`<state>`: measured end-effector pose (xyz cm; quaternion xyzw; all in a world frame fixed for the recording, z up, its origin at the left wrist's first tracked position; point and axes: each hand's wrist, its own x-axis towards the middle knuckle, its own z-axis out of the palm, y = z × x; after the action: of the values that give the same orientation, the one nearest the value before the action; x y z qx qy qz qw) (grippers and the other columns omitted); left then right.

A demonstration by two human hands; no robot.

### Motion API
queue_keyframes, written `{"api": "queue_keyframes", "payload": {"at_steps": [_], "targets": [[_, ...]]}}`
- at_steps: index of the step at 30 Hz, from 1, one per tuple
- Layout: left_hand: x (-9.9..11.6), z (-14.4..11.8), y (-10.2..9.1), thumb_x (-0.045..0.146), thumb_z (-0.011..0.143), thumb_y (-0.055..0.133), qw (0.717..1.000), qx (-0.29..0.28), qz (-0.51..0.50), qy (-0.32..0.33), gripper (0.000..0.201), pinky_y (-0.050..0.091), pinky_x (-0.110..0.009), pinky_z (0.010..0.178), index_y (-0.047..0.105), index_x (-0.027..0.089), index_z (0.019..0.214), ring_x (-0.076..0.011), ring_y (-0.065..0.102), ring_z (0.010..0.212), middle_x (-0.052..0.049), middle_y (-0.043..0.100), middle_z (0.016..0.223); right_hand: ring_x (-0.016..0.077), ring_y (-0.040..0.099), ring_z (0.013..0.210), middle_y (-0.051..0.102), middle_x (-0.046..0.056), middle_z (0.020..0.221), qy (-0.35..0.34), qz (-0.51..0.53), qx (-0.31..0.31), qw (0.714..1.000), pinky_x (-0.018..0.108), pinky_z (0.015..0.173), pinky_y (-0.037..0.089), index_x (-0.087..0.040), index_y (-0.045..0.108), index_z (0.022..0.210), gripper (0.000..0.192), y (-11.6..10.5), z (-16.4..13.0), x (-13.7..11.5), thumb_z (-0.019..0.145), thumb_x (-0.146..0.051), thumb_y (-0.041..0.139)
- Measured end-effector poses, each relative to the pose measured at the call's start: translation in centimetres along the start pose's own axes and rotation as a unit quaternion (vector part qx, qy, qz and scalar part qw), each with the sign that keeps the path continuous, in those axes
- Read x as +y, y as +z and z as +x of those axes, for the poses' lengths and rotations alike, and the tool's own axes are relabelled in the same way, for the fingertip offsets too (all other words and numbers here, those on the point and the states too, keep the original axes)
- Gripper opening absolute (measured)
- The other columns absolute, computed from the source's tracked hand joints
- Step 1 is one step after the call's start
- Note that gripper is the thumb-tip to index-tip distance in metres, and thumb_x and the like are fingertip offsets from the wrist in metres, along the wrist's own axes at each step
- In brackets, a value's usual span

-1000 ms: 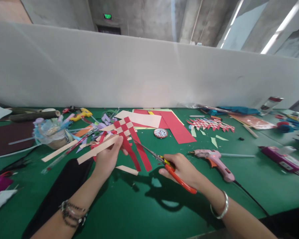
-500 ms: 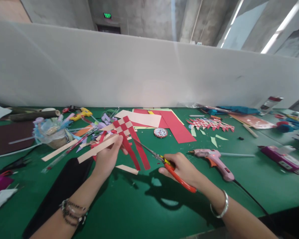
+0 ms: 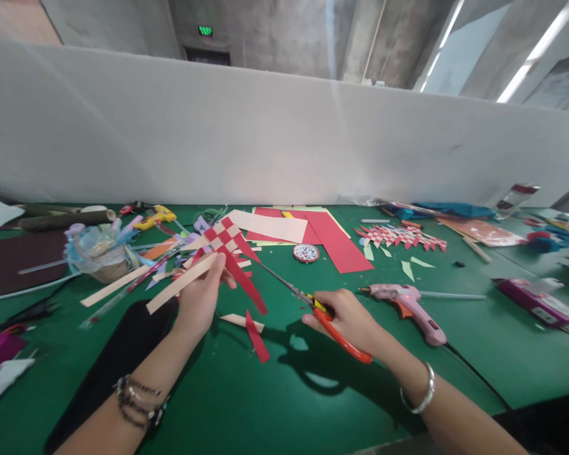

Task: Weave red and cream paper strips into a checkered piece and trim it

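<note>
My left hand (image 3: 200,297) holds up a woven piece of red and cream paper strips (image 3: 222,243) above the green table (image 3: 284,392); long loose strip ends stick out left and down from it. My right hand (image 3: 348,319) grips orange-handled scissors (image 3: 313,303) whose blades point up-left toward the weave. A cut-off red strip (image 3: 257,337) lies on the table below the weave, next to a cream offcut (image 3: 239,321).
A pink glue gun (image 3: 410,303) lies right of my right hand. Red and cream sheets (image 3: 308,230), a small round tin (image 3: 306,253) and a finished woven strip (image 3: 401,237) lie behind. Paper scraps, a yellow glue gun (image 3: 154,218) and a bowl (image 3: 99,253) crowd the left.
One long red strip end has been cut from the weave and has dropped onto the table. My left hand has lifted and tilted the weave slightly to the left.
</note>
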<state>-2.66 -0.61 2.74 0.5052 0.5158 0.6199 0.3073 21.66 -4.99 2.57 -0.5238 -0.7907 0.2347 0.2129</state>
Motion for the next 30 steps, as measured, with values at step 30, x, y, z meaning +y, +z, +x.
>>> {"api": "queue_keyframes", "payload": {"at_steps": [30], "targets": [[1.1,-0.2,0.1,0.041,0.077,0.062,0.994,-0.066,-0.084,-0.01,0.022,0.048,-0.023,0.054,0.052,0.021,0.078,-0.0114,0.052,0.048,0.005,0.056,0.057,0.0098,0.028,0.05,0.038,-0.006,0.059,-0.03,-0.017,-0.094,0.995,0.022,0.05,0.02,-0.022,0.031,0.071,0.047,0.0,-0.1,-0.3,0.074,-0.063,0.055]]}}
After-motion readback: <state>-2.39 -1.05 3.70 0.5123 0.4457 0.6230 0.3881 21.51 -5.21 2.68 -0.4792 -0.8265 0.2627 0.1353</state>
